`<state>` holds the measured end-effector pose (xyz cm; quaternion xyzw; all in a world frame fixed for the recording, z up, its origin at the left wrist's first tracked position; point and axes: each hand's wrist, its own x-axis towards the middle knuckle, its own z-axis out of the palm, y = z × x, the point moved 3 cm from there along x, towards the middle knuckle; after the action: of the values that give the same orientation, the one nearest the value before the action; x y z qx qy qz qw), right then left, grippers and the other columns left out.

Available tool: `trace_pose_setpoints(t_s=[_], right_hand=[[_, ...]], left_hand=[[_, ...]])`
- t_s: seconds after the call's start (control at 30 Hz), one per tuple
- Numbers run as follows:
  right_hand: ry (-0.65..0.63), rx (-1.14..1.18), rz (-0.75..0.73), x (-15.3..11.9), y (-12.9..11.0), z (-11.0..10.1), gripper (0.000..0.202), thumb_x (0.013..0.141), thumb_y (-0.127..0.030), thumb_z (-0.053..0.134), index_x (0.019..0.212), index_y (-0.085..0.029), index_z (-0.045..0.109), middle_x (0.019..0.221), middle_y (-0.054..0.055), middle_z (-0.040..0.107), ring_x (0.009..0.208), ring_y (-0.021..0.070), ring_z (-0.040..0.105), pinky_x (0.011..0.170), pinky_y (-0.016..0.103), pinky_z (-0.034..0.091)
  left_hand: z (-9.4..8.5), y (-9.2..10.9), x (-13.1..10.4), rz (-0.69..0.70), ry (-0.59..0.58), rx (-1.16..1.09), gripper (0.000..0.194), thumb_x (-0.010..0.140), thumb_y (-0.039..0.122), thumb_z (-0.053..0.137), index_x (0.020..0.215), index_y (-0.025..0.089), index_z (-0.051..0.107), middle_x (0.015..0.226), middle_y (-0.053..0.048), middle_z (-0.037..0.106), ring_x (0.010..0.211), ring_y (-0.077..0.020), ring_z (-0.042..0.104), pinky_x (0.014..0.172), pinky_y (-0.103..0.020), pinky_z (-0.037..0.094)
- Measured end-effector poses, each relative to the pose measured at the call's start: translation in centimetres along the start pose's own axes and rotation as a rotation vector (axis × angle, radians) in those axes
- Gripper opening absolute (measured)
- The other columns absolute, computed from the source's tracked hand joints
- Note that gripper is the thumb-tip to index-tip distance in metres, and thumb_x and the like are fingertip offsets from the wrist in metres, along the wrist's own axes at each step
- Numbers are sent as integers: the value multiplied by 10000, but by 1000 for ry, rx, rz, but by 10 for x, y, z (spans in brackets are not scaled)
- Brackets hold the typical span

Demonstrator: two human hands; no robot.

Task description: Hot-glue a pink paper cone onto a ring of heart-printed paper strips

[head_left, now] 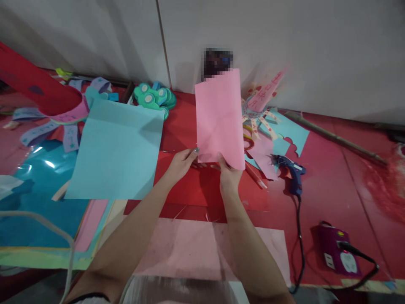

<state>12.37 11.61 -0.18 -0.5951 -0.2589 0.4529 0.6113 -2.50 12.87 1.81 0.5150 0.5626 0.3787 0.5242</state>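
A pink sheet of paper [220, 120] stands raised above the red table, and it looks folded, with an edge along its right side. My left hand [184, 162] is closed at the sheet's lower left corner, thumb at the edge and other fingers partly hidden behind. Gripping the bottom edge is my right hand [230, 175], its thumb on the front face and its fingers behind. Red paper [202, 190] lies beneath both hands. To the left rests a light blue sheet [117, 152]. Just right of the pink sheet are scissors [249, 143], partly covered, and a red pen-like stick [257, 176].
A blue glue gun [295, 173] lies to the right, its cord running toward a purple power box [339, 251]. Green cutouts [153, 99] are piled at the back. Paper crafts [265, 99] stand by the wall, near a long stick [338, 139]. Pink paper [186, 249] lies along the front.
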Motion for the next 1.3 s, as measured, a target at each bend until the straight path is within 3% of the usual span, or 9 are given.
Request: trace_pose_setpoints(t_s=[0.2,0.3,0.43,0.53,0.67,0.73,0.87,1.0,1.3], right_hand=[[19,-3,22,0,1,0,615,564,-368,738,1082,-82,570,923,96,651,722,176,624,535,273,557],[14,-1,30,-1,0,1,612,560,-365,737,1084,-96,572,978,100,644,760,179,626,546,275,557],[-11,29,-30,-1,-4,4,604,558,-342,741,1093,-116,575,1086,95,620,922,168,610,758,282,542],[-112,22,0,-4,0,7,538,563,-358,734,1033,-127,608,1052,78,638,962,157,599,857,292,500],[-300,-62,121,-11,15,10,347,618,-439,683,817,-156,653,813,21,668,822,135,614,814,296,506],[-326,-69,158,-13,22,10,356,656,-488,640,779,-154,651,750,19,660,797,134,612,800,301,509],[-235,-18,146,-10,23,8,486,678,-542,603,937,-133,634,912,56,663,908,152,607,822,322,513],[-185,107,122,-4,10,7,567,687,-547,602,1075,-134,586,1099,86,618,1010,160,589,869,330,508],[-189,250,54,10,-8,-2,478,702,-433,638,1118,-211,557,1195,42,572,1091,142,557,881,306,513]], left_hand=[[4,-7,2,-35,-84,15,269,767,422,578,718,164,519,642,-15,652,560,-122,609,572,-236,498],[4,-10,3,-20,-73,33,261,776,397,579,688,167,492,657,-29,667,542,-112,599,553,-230,487],[3,-9,0,-3,-44,-56,247,796,366,555,678,166,471,631,-24,653,555,-112,609,566,-236,500],[5,-7,-2,21,-72,-102,252,794,367,553,671,164,466,595,-7,631,522,-98,594,555,-229,498],[12,-3,-4,22,-162,-111,252,784,373,552,667,159,486,567,6,608,504,-93,583,523,-216,481],[14,-1,-5,12,-178,-106,254,777,370,559,660,157,487,553,11,600,498,-93,579,535,-224,490],[13,0,-5,-5,-182,-96,262,778,381,567,671,155,487,552,8,607,494,-93,577,535,-223,495],[7,-2,-3,-1,-174,-57,291,781,402,571,654,163,464,565,1,617,495,-88,577,525,-208,487],[-6,-7,3,26,-128,-11,307,784,418,562,639,171,449,571,-4,623,514,-88,585,533,-203,473]])
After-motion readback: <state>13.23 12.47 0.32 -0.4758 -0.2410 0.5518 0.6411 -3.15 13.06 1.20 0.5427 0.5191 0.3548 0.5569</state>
